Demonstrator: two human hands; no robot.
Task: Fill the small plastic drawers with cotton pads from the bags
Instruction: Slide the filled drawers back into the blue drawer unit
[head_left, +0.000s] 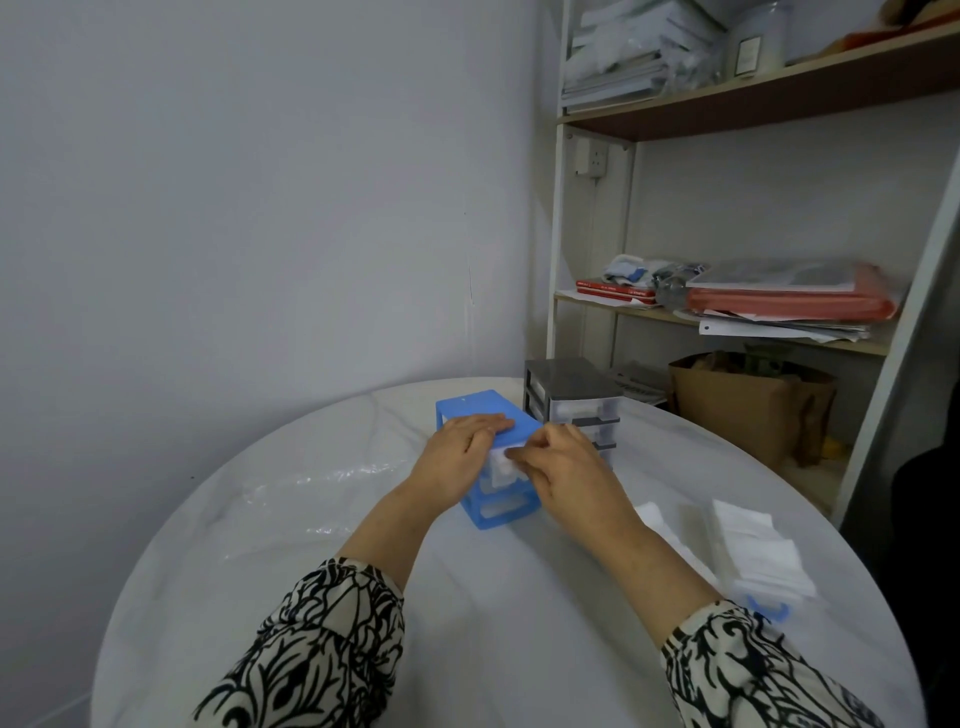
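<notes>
White round desk (322, 597), bookshelf (727, 312) behind. Blue drawer unit (480, 410) steadied under flat-fingered left hand (457, 457); right hand (566, 467) pinching its top drawer (503, 462), cotton showing inside. Likely sliding it shut; lower slots next. Beside unit: grey drawer unit (571, 400) behind, cotton pads (753, 551) right, empty bag (322, 493) left.
</notes>
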